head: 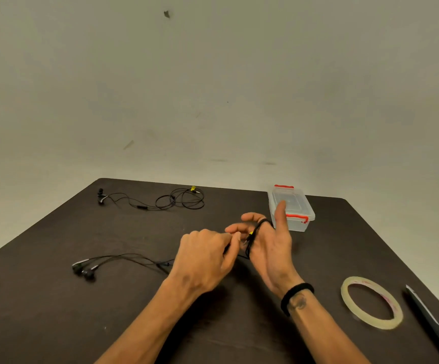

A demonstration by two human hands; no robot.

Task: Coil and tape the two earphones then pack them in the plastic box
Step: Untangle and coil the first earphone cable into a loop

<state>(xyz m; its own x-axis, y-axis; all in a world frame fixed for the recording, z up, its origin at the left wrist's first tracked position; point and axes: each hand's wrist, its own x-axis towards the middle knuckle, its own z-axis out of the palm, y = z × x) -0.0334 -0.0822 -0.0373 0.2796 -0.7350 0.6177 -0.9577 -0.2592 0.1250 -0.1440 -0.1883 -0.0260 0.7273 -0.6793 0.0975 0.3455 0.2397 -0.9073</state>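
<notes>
A black earphone [123, 260] trails across the dark table [55, 311], its two buds at the left. Its cable is wound in several turns around the fingers of my right hand [268, 243], which stands edge-up with the thumb raised. My left hand [205, 254] pinches the cable just left of that coil. A second black earphone [176, 199] with a yellow tag lies loosely looped at the far left of the table. The clear plastic box [295, 203] with red clips stands lidded at the far right, behind my right thumb.
A roll of clear tape [349, 303] lies flat at the near right. Black scissors [431, 321] lie beside it along the table's right edge. A plain wall rises behind the table.
</notes>
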